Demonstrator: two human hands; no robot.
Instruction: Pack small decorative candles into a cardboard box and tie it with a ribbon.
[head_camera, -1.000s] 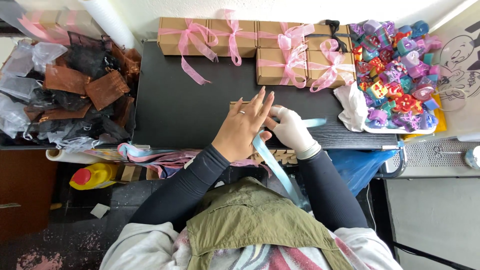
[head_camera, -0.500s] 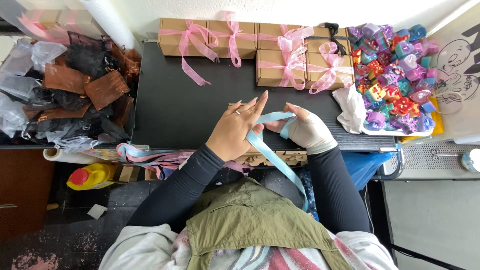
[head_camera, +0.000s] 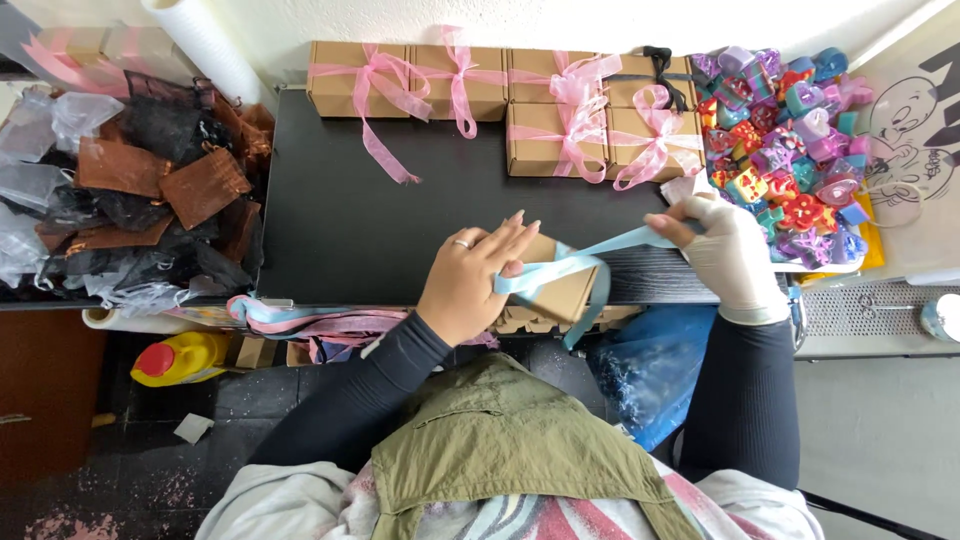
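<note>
A small brown cardboard box (head_camera: 562, 288) sits at the near edge of the black table (head_camera: 370, 215). A light blue ribbon (head_camera: 590, 252) is wrapped over it. My left hand (head_camera: 472, 275) rests on the box's left side and pins the ribbon with the thumb. My right hand (head_camera: 728, 250), in a white glove, pinches the ribbon's other end and holds it taut out to the right, near the pile of coloured pieces. One ribbon tail hangs down over the table edge.
Several brown boxes tied with pink ribbon (head_camera: 520, 95) line the far edge. A heap of small colourful pieces (head_camera: 785, 150) lies at right, dark and brown organza bags (head_camera: 140, 190) at left. Loose pink and blue ribbons (head_camera: 300, 320) and a yellow bottle (head_camera: 185, 358) sit below the table.
My right hand has moved right, drawing the blue ribbon taut across the box. The box shows more now beside my left hand, which stayed on it.
</note>
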